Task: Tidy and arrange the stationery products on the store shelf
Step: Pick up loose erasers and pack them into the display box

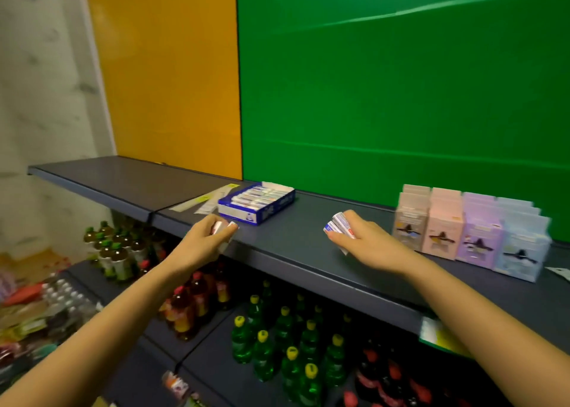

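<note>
A blue and white display box (257, 203) of small white tubes, perhaps glue sticks, lies open on the dark grey shelf (296, 237). My left hand (203, 240) is just in front of the box, closed around a few white tubes (222, 227). To the right, my right hand (361, 237) rests on the shelf and grips a few more tubes (339, 223) with blue and red labels. Several pastel boxes (472, 230), in white, pink, lilac and pale blue, stand in a row at the right end of the shelf.
Paper slips (203, 201) lie left of the display box. An orange panel (172, 73) and a green panel (401, 82) back the shelf. Below it stand green bottles (287, 354), red-capped bottles (191, 301) and dark bottles (114, 249). A yellow price tag (438, 335) hangs on the shelf edge.
</note>
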The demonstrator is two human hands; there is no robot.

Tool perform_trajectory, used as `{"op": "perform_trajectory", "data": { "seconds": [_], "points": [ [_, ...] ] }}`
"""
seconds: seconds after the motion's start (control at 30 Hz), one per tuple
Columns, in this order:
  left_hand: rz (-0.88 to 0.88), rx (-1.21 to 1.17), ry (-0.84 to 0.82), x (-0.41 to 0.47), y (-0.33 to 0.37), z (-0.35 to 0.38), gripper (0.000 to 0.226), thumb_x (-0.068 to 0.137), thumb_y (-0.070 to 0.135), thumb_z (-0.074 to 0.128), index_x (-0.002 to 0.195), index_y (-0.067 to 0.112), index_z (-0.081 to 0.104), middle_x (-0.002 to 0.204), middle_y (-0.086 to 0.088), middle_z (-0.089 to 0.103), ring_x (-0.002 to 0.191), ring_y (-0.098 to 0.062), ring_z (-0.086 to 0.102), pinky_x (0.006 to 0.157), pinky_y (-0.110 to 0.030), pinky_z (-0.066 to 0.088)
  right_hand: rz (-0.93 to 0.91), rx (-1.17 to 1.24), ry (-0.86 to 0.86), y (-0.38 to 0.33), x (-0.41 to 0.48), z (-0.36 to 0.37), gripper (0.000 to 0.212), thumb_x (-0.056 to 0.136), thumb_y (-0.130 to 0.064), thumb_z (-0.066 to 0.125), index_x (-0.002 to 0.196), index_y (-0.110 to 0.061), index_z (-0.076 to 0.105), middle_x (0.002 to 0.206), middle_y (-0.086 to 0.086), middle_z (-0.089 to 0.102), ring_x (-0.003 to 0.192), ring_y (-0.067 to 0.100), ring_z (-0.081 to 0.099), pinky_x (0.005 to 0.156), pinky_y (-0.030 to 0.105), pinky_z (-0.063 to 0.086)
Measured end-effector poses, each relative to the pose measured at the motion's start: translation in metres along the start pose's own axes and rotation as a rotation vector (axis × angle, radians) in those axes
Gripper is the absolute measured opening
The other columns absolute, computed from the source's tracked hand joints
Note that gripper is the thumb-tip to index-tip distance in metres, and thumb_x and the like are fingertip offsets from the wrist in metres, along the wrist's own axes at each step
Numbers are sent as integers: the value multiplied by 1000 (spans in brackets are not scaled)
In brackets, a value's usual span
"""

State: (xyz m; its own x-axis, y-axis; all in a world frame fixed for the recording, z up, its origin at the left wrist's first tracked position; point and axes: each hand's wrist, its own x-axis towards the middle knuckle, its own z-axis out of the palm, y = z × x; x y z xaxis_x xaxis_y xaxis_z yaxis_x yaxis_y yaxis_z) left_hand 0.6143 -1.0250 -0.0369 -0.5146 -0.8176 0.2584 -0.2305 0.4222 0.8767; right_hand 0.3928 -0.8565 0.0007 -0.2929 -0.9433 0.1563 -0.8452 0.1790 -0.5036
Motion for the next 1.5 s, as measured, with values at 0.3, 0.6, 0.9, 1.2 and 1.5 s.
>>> {"op": "perform_trajectory", "data": {
  "seconds": [0.3,0.6,0.9,1.2,1.5],
  "points": [
    [-126,-27,15,14,-52,-118,13,75,21,55,77,9,52,58,-3,42,44,-11,31,39,-17,23,10,122,31,-82,73,69,18,92,-29,43,94,-12,49,93,8,58,77,22,51,61,30,34],
    [-116,-136,-51,69,-67,-147,17,79,17,69,88,2,66,49,2,43,39,-8,25,36,-15,20,64,128,22,-101,155,73,23,97,-32,38,106,-13,46,97,-1,53,79,11,51,61,23,37],
    [61,-66,-153,162,-55,-131,18,73,21,75,87,10,72,64,-6,60,63,-21,34,50,-23,24,80,70,50,-87,216,60,25,93,-27,43,104,-6,52,103,11,61,90,25,55,86,42,46],
    [315,221,-450,220,-26,-88,18,71,19,76,86,13,70,73,6,68,57,3,59,48,-8,42,4,-191,88,-68,221,48,21,92,-29,53,104,-13,60,85,-2,58,72,15,52,69,29,39],
    [506,442,-723,262,-37,-60,25,69,23,77,91,11,71,92,-1,72,80,-12,66,69,-27,54,46,-335,202,-72,214,66,36,87,-43,55,121,-30,58,112,-11,62,94,8,43,89,32,41]
  ]
}}
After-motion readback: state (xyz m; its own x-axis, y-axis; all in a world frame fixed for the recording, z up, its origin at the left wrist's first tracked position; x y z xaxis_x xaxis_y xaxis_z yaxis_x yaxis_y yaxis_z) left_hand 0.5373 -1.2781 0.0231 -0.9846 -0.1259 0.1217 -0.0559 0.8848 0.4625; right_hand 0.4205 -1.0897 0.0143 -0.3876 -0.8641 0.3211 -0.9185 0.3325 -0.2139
